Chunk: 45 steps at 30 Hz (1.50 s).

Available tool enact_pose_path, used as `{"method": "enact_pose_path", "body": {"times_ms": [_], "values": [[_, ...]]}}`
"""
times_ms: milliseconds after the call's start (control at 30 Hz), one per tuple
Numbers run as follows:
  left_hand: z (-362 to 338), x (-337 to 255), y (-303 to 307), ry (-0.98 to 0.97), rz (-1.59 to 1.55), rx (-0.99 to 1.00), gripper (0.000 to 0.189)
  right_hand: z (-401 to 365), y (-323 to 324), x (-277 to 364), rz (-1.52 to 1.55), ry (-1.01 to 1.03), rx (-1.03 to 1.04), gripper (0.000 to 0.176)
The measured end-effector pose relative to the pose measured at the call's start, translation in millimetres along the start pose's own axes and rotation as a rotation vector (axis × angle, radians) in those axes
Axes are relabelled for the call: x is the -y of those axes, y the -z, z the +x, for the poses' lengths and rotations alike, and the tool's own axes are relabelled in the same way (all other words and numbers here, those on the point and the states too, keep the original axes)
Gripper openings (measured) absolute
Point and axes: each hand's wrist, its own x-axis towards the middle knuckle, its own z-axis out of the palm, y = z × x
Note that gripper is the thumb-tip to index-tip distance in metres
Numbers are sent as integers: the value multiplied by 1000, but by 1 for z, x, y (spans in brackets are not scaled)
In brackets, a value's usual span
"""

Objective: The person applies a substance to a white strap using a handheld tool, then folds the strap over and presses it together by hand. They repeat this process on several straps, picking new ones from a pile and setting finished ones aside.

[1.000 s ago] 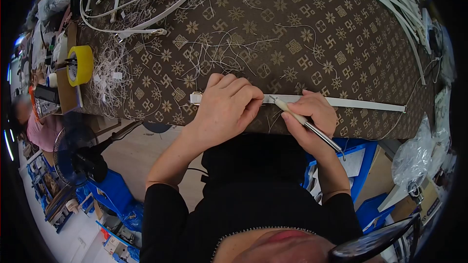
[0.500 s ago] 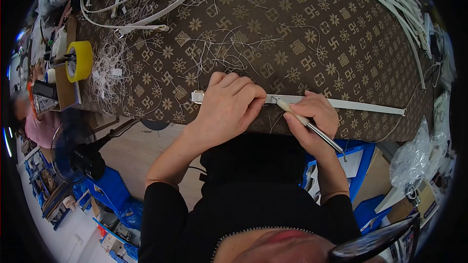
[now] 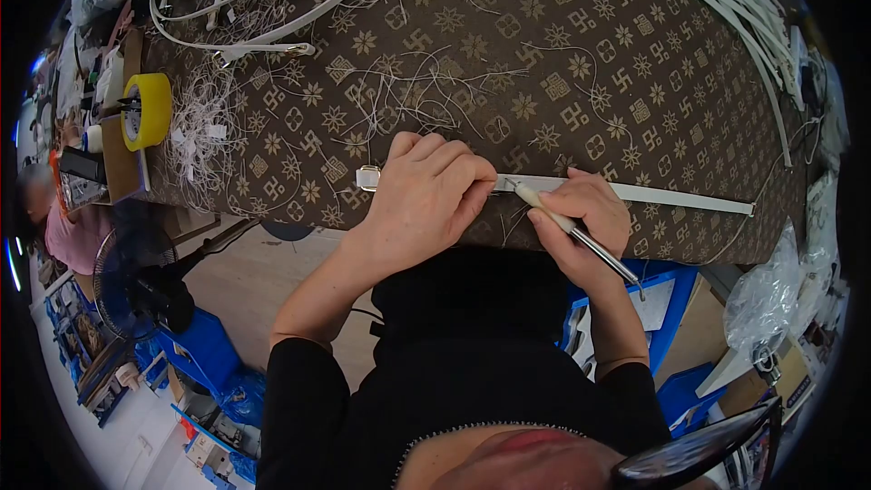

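A narrow white belt lies along the near edge of the brown patterned cloth, its metal buckle at the left end. My left hand is over the belt just right of the buckle, fingers curled and closed on the strap. In my right hand is a pen-shaped tool with a cream front part, a silver barrel and a small hook at the rear end. Its thin tip is at the belt beside my left fingertips; whether it touches is too small to tell. Short threads lie below it.
Loose white threads lie beyond my hands and in a heap at left. Yellow tape stands at the left edge. More white belts lie at back right and back left. A fan and another person are at left.
Both hands, the belt and the tool look almost unmoved. The tool tip has shifted by a hair at most.
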Motion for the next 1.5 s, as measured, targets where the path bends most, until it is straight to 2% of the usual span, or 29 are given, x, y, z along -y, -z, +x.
{"method": "enact_pose_path", "body": {"times_ms": [500,567,600,667,700,733,800,833,1033,1267,1333,1500], "values": [[-2,1,7,15,-53,-6,16,-2,1,0,44,-32,6,22],[-7,-1,15,359,-509,-146,13,-3,2,-1,77,-49,-7,21],[-10,5,10,466,-780,-389,17,-3,2,-1,112,-81,-13,21],[-1,15,19,441,-432,-717,24,-4,3,0,149,-114,-20,21],[-5,20,25,407,-349,-752,28,-4,4,1,160,-125,-16,21],[-8,18,33,406,-345,-750,28,-3,4,1,171,-138,-14,20],[-12,5,49,136,126,-70,31,-4,3,-1,169,-134,-22,20],[-11,0,45,176,83,45,30,-4,3,-1,164,-123,-28,20],[-13,-1,33,92,161,129,21,-5,2,-1,150,-130,-34,19],[-13,-4,27,-13,231,96,19,-5,2,-2,156,-134,-25,19],[-15,-3,22,17,102,47,19,-5,2,-1,145,-141,-26,18],[-14,3,18,33,8,22,22,2,1,7,134,-137,-22,19]]}}
